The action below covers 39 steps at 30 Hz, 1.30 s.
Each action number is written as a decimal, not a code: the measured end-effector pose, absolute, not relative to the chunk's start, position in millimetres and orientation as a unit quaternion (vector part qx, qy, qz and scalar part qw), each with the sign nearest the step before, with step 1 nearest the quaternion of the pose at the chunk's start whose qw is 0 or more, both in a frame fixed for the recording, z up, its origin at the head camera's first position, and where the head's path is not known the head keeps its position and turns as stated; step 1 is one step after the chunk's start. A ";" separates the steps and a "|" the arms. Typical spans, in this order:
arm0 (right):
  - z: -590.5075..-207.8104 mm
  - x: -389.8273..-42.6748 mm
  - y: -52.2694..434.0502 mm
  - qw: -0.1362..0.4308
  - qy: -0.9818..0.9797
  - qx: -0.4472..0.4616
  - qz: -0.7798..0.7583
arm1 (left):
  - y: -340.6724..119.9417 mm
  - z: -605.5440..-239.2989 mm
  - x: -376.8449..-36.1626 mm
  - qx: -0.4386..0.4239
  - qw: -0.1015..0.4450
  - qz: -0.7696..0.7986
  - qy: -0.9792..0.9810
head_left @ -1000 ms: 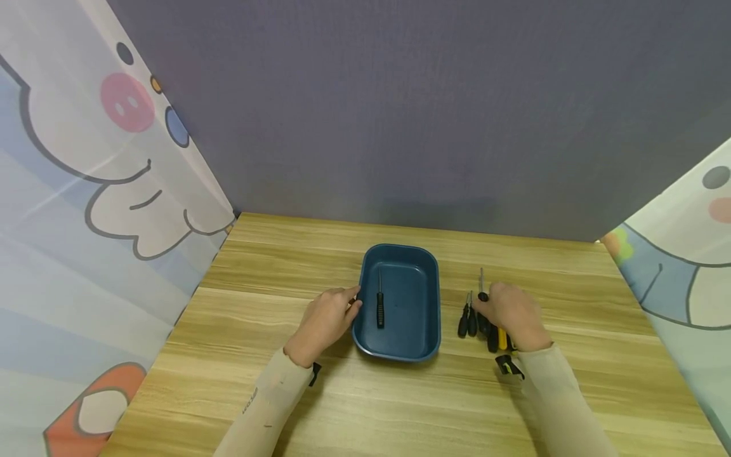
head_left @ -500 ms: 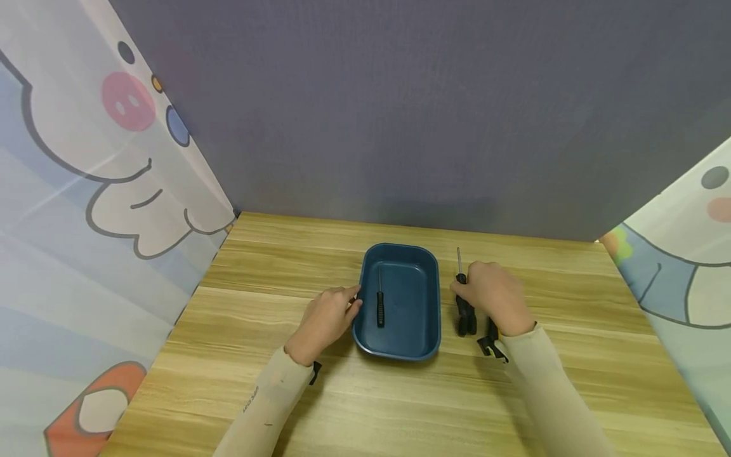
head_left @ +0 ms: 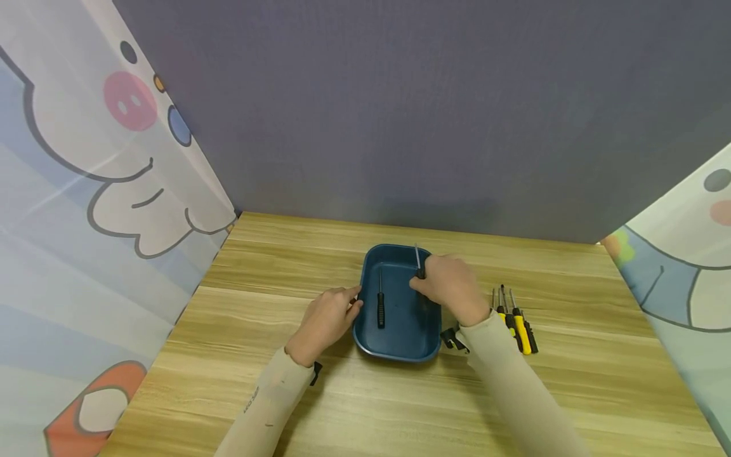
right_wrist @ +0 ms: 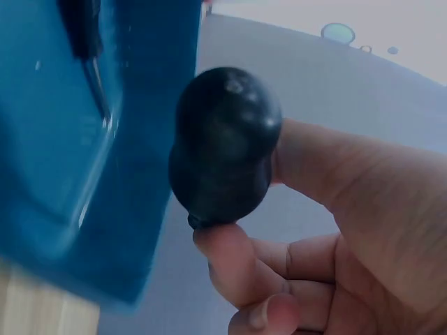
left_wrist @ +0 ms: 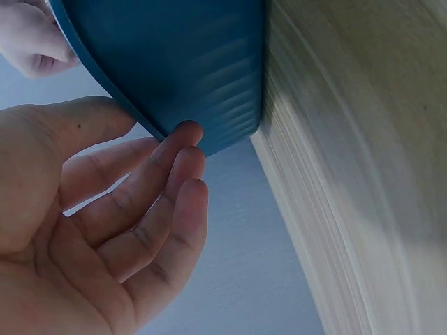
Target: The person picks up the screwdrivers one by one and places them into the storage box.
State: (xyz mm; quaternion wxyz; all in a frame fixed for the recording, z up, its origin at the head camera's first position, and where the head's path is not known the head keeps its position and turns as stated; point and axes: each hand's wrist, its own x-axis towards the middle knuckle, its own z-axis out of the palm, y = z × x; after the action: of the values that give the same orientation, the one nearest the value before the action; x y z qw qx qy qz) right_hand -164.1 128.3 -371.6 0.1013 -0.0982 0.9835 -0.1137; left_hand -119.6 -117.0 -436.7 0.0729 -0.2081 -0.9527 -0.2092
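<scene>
A blue rectangular plastic tray (head_left: 394, 354) stands in the middle of the table. Inside lies a screwdriver (head_left: 381, 310) with a ribbed black handle and thin shaft. At the tray's left side, my left hand (head_left: 324, 317) holds the rim between thumb and fingers; the left wrist view shows curved fingertips (left_wrist: 190, 164) against the outer wall. Over the tray's right side, my right hand (head_left: 454, 285) grips a second black-handled screwdriver (head_left: 418, 259), its shaft pointing away from me. Its rounded black handle end (right_wrist: 227, 132) shows close up in the right wrist view, beside the tray wall.
Several black and yellow screwdrivers (head_left: 518, 327) lie side by side on the wooden table (head_left: 388, 412), right of the tray. A grey panel (head_left: 400, 114) rises behind the table. Cartoon-printed curtains (head_left: 74, 190) hang at both sides.
My right hand has lifted a screwdriver from the group and carried it left, over the tray. The rest of the group shows from under the arm. My left hand stays at the rim.
</scene>
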 end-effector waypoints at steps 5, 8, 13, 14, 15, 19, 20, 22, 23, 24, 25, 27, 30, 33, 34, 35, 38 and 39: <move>-377.6 -167.7 109.6 0.114 0.980 -0.109 -0.119 | -116.8 -436.2 -119.6 -0.206 0.072 -0.211 -0.953; -381.4 -170.5 100.1 0.118 0.980 -0.115 -0.116 | -116.8 -436.3 -120.1 -0.205 0.069 -0.211 -0.953; -387.8 -174.3 85.5 0.139 0.975 -0.117 -0.127 | -116.8 -435.6 -120.0 -0.205 0.068 -0.207 -0.954; -389.4 -175.0 82.5 0.144 0.974 -0.118 -0.130 | -116.9 -435.3 -120.0 -0.205 0.069 -0.207 -0.954; -391.0 -175.7 79.4 0.147 0.973 -0.122 -0.131 | -117.0 -435.2 -119.8 -0.205 0.068 -0.208 -0.954; -397.8 -178.0 67.2 0.155 0.971 -0.132 -0.125 | -117.2 -435.3 -119.6 -0.207 0.071 -0.211 -0.953; -399.3 -178.5 64.5 0.157 0.970 -0.134 -0.126 | -117.2 -435.3 -119.5 -0.208 0.072 -0.212 -0.952; -402.4 -179.2 59.8 0.165 0.968 -0.136 -0.131 | -117.0 -435.5 -119.4 -0.212 0.073 -0.210 -0.952; -404.1 -179.4 57.9 0.169 0.967 -0.138 -0.134 | -116.9 -435.6 -119.4 -0.213 0.074 -0.209 -0.952; -406.0 -179.6 56.3 0.173 0.965 -0.139 -0.138 | -116.8 -435.7 -119.5 -0.215 0.076 -0.209 -0.951; -407.9 -179.9 54.4 0.177 0.964 -0.140 -0.139 | -116.9 -435.5 -119.4 -0.215 0.077 -0.208 -0.951; -411.7 -180.0 51.6 0.182 0.963 -0.138 -0.143 | -117.2 -435.6 -119.3 -0.216 0.076 -0.208 -0.951; -416.7 -180.3 49.0 0.186 0.963 -0.133 -0.139 | -117.5 -435.6 -119.3 -0.215 0.074 -0.207 -0.951; -419.0 -180.4 47.7 0.187 0.965 -0.129 -0.135 | -117.6 -435.7 -119.4 -0.213 0.070 -0.207 -0.952; -419.7 -180.3 47.4 0.187 0.965 -0.127 -0.133 | -117.6 -435.9 -119.5 -0.212 0.069 -0.207 -0.953; -420.3 -180.3 47.1 0.187 0.965 -0.127 -0.132 | -117.8 -436.1 -119.6 -0.212 0.068 -0.208 -0.953; -420.9 -180.1 46.4 0.188 0.966 -0.125 -0.128 | -117.9 -436.4 -120.1 -0.210 0.066 -0.208 -0.953; -421.1 -180.2 46.1 0.187 0.966 -0.124 -0.129 | -117.9 -436.3 -120.1 -0.210 0.065 -0.209 -0.953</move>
State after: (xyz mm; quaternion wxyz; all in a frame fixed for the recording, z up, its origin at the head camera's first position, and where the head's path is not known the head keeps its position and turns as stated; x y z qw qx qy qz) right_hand -180.2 46.1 -421.1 0.1869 -0.1237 0.9660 -0.1285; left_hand -120.1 -117.9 -436.3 0.0648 -0.2096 -0.9530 -0.2091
